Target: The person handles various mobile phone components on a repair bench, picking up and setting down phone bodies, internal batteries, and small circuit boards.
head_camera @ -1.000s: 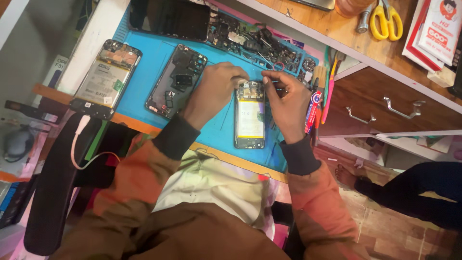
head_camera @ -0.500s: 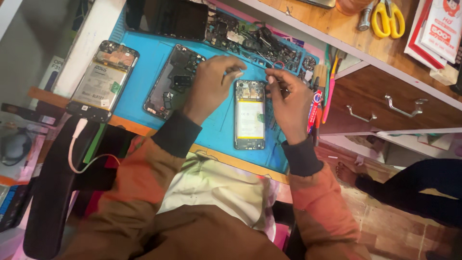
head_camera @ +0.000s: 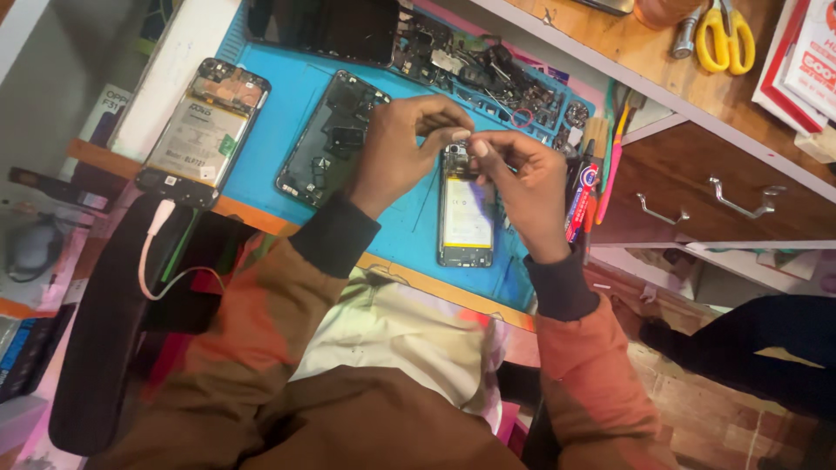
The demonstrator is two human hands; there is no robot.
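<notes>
Both hands meet over the top end of an open phone [head_camera: 466, 213] that lies flat on a blue mat [head_camera: 287, 96]. Left hand [head_camera: 402, 144] is curled, with its fingers bent in and the tips pinched close together just above the phone's top edge. Right hand [head_camera: 520, 178] is curled too, and its thumb and first finger pinch something very small right where the 2 hands meet; it is too tiny to tell what it is. The phone has its back off, so a pale battery shows inside. Just left of it lies a dark phone frame [head_camera: 326, 139], and further left a 2nd open phone [head_camera: 202, 130] hangs partly over the mat's edge. Many small parts [head_camera: 488, 74] sit in a pile at the far side of the mat. Pens [head_camera: 588, 187] lie beside the right hand. Yellow scissors [head_camera: 727, 35] rest on the wooden shelf [head_camera: 627, 57] above.
</notes>
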